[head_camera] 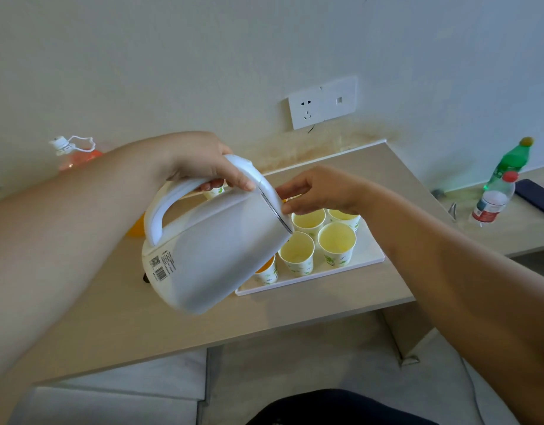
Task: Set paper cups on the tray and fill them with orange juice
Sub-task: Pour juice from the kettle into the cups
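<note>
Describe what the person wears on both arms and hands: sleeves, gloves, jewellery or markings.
Nothing worn shows. The left forearm and right forearm are bare to the frame's edge, with no sleeve in view. The left hand and right hand carry no glove, ring, watch, bracelet or visible marking.

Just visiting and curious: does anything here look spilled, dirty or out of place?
Mainly the wall: a brownish stain runs just above the desk, below the socket, like old splash marks. The visible cups stand upright on the tray, and I see no juice spilled on tray or desk.
</note>
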